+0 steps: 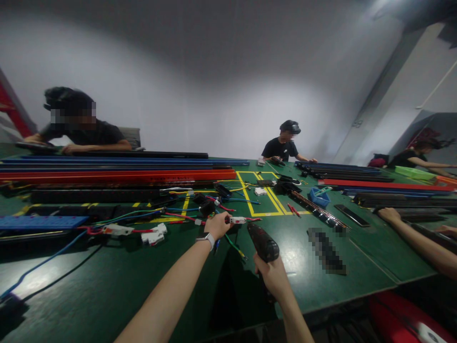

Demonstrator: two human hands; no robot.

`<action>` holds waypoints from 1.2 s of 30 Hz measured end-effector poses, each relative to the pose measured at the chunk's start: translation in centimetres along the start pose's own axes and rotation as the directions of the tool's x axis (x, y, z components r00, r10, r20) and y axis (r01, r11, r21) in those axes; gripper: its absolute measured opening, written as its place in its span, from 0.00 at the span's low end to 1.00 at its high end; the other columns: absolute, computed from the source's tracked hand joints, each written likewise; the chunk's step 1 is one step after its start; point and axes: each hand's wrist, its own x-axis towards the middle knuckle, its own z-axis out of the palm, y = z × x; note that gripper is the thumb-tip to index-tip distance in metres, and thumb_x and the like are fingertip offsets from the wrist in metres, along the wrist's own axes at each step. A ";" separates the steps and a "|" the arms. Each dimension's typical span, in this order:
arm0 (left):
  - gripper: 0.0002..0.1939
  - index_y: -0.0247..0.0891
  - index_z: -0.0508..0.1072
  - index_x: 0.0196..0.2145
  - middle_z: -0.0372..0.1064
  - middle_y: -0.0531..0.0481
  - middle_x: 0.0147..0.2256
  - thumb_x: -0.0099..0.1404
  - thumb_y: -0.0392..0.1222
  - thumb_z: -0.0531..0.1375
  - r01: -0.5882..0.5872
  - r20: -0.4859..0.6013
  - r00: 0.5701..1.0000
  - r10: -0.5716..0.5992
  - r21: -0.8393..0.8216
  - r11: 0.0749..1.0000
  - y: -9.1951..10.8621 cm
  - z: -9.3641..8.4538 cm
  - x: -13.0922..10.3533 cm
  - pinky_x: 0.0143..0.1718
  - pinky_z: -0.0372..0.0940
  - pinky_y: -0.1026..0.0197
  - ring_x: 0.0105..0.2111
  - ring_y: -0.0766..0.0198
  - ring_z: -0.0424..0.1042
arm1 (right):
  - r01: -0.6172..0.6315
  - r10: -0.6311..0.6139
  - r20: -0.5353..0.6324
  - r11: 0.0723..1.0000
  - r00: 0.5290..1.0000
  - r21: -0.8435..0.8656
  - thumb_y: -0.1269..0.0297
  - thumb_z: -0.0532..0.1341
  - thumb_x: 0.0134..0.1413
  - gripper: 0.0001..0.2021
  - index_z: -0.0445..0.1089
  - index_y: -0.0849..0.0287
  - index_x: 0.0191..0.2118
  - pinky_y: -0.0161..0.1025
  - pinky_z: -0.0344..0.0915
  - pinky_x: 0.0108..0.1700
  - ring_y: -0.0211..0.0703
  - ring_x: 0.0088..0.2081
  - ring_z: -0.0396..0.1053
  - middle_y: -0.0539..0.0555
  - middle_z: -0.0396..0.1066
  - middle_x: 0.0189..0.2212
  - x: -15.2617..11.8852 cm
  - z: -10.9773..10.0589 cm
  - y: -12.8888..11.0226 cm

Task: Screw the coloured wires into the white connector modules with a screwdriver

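Observation:
My left hand [217,226], with a watch at the wrist, is closed on a small white connector [237,220] with red wire ends. Wrapped round its handle, my right hand [274,277] grips a black cordless screwdriver [263,243], whose front end points away from me toward the connector. Whether its tip touches the connector cannot be made out. Green and blue wires [233,247] hang below my left hand. Just beyond it lie black parts [207,207] with coloured wires. More white connectors [153,234] rest to the left, joined to red wires.
Long red [117,176], blue and black bars lie across the green table [228,305]. Yellow tape [276,209] marks rectangles. A blue bin [319,196] and a phone [352,215] are to the right. Co-workers [282,148] sit around; another person's arm [410,233] reaches in at right.

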 end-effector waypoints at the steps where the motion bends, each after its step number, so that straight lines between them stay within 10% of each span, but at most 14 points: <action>1: 0.15 0.51 0.76 0.46 0.80 0.52 0.44 0.63 0.55 0.63 0.004 0.003 1.000 -0.004 0.000 1.000 0.1 -0.1 0.0 0.44 0.65 0.58 0.47 0.55 0.77 | 0.002 -0.002 0.000 1.000 1.000 0.002 0.62 0.58 0.54 0.12 0.65 0.56 0.21 0.39 0.61 0.34 0.43 0.27 0.67 0.50 0.66 0.21 0.0 0.0 -0.1; 36: 0.16 0.51 0.77 0.46 0.80 0.52 0.45 0.63 0.56 0.63 -0.011 -0.021 1.000 0.011 0.002 1.000 -0.2 0.2 0.0 0.43 0.64 0.59 0.46 0.55 0.77 | -0.038 0.038 -0.016 0.999 0.999 0.001 0.60 0.59 0.56 0.10 0.67 0.57 0.26 0.39 0.61 0.33 0.44 0.26 0.67 0.49 0.66 0.21 0.1 0.1 0.2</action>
